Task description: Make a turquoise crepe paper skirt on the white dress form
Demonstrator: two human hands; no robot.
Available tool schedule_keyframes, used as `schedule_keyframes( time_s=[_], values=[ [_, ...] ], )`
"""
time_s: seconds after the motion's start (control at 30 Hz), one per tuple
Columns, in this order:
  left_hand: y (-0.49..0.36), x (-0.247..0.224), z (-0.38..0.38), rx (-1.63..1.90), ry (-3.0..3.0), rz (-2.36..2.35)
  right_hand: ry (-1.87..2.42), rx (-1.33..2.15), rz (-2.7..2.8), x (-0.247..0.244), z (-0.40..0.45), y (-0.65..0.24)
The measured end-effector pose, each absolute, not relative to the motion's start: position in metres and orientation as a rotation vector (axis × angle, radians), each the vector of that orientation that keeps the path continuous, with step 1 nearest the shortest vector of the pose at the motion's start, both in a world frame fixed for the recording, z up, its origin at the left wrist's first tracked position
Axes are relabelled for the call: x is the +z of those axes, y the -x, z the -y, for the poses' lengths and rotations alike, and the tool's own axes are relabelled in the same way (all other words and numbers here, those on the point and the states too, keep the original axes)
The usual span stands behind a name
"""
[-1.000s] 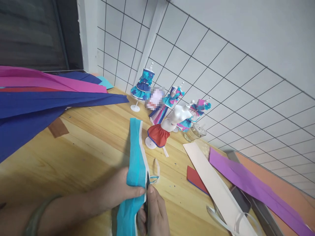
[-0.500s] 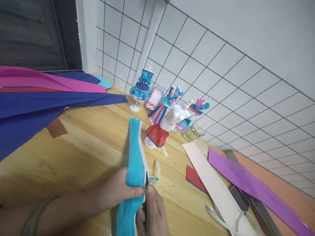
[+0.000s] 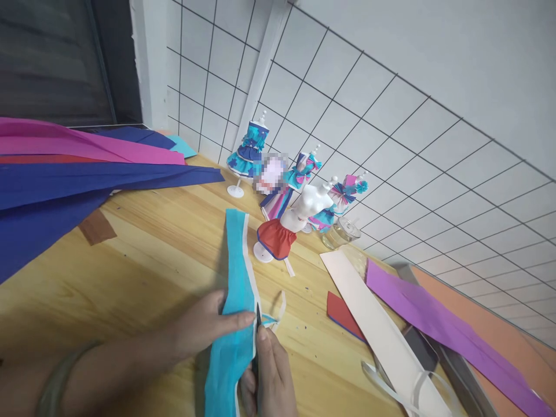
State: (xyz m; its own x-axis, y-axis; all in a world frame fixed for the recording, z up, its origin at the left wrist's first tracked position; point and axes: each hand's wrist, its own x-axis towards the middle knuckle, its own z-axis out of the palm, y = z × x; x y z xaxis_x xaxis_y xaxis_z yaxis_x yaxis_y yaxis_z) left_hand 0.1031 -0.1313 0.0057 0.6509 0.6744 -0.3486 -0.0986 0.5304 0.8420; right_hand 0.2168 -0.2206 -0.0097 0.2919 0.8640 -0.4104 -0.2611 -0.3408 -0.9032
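The turquoise strip [image 3: 241, 260] hides most fingers of the left hand [image 3: 207, 324] and runs off the bottom edge. The right hand [image 3: 275, 370] covers much of the dark-bladed tool [image 3: 259, 315]. The left edge cuts off the blue sheet [image 3: 47, 208], the bottom edge the cream strip [image 3: 369, 318]. Pixelation blurs an object [image 3: 270, 174] between dressed mannequins [image 3: 254, 139].

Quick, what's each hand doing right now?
Left hand: closed, holding the turquoise strip.
Right hand: closed, holding a dark pointed tool at the strip's edge.
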Motion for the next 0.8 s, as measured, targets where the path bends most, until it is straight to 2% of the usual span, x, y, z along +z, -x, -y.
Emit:
schedule_keyframes(
  time_s=[0.2,0.43,0.8],
  values=[
    [-0.101,0.021,0.123,0.530,-0.635,-0.767,1.609,1.118,0.762,-0.013,0.227,-0.225],
    [-0.098,0.020,0.119,0.491,-0.666,-0.772,1.590,1.005,0.858,-0.012,0.232,-0.233],
    [-0.098,0.015,0.123,0.537,-0.716,-0.751,1.665,1.190,0.596,-0.017,0.233,-0.216]
  ],
)
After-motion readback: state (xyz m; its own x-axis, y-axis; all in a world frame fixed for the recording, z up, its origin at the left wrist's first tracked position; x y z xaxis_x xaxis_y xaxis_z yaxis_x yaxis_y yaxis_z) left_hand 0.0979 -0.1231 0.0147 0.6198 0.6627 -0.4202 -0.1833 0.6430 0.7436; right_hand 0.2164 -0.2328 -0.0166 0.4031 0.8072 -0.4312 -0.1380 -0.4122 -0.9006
